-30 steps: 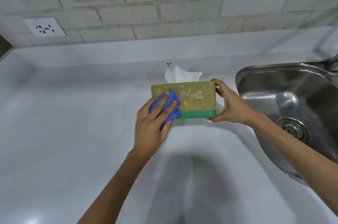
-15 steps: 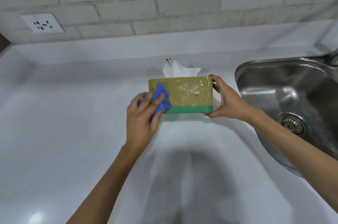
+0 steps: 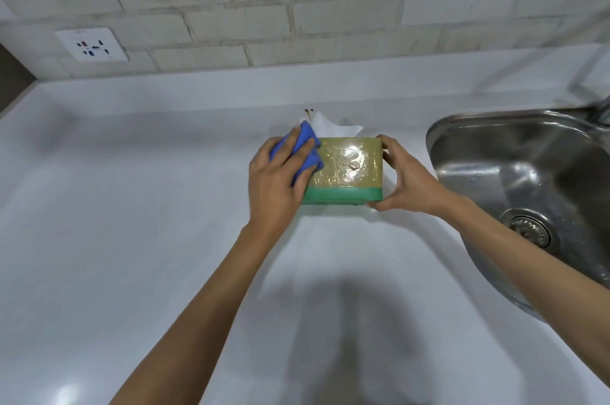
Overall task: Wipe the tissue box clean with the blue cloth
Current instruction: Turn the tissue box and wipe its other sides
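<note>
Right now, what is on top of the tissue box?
A white tissue sticks up from the tissue box. The blue cloth under the left hand hides its left corner.

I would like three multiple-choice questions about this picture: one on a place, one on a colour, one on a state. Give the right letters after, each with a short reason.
1. Where is the sink?
A. right of the tissue box
B. left of it
C. behind it

2. What colour is the band along the box's bottom?
A. red
B. green
C. black

3. What is the left hand doing?
A. resting empty
B. pulling a tissue
C. pressing the blue cloth on the box

Answers: A, the basin lies beyond the right hand; B, the strip is green; C, the fingers cover the cloth at the box's left end.
</note>
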Available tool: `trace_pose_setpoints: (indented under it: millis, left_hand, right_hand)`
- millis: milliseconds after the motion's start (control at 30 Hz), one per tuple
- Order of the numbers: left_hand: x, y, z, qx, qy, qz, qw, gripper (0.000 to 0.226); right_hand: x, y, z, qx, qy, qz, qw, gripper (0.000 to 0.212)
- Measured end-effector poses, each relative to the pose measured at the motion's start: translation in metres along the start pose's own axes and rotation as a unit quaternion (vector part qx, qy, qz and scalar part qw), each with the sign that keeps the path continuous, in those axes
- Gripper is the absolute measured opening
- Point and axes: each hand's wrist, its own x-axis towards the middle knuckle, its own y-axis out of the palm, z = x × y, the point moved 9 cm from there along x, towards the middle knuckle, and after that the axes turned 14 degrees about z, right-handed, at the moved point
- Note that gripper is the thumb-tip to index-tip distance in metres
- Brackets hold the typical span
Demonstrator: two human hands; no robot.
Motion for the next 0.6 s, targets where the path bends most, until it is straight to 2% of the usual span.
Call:
trace_pose_setpoints:
  millis: [67, 233, 367, 433, 500, 600]
  left_hand:
    - [0.013, 0.006, -0.019, 0.011, 0.009, 0.008, 1.000, 0.031]
    - [-0.015, 0.017, -0.038, 0.077, 0.132, 0.051, 0.987, 0.037]
    - [-0.003, -0.001, -0.004, 0.034, 0.036, 0.024, 0.998, 0.030]
    - [0.014, 0.001, -0.012, 0.017, 0.000, 0.028, 0.999, 0.031]
    - [0.015, 0.010, -0.037, 0.023, 0.037, 0.038, 0.998, 0.032]
    - [-0.012, 0.020, -0.053, 0.061, 0.142, 0.075, 0.985, 0.037]
  right_hand:
    - [0.001, -0.001, -0.001, 0.000, 0.003, -0.003, 1.000, 0.099]
    - [0.000, -0.002, 0.001, -0.008, 0.002, -0.001, 1.000, 0.099]
    - [-0.002, -0.001, 0.002, -0.003, 0.006, 0.000, 1.000, 0.101]
    - [-0.001, -0.001, 0.003, -0.006, 0.006, -0.003, 1.000, 0.099]
    - [-0.001, -0.002, 0.003, -0.009, 0.009, -0.005, 1.000, 0.098]
    - [-0.003, -0.002, 0.003, -0.012, 0.012, 0.000, 1.000, 0.102]
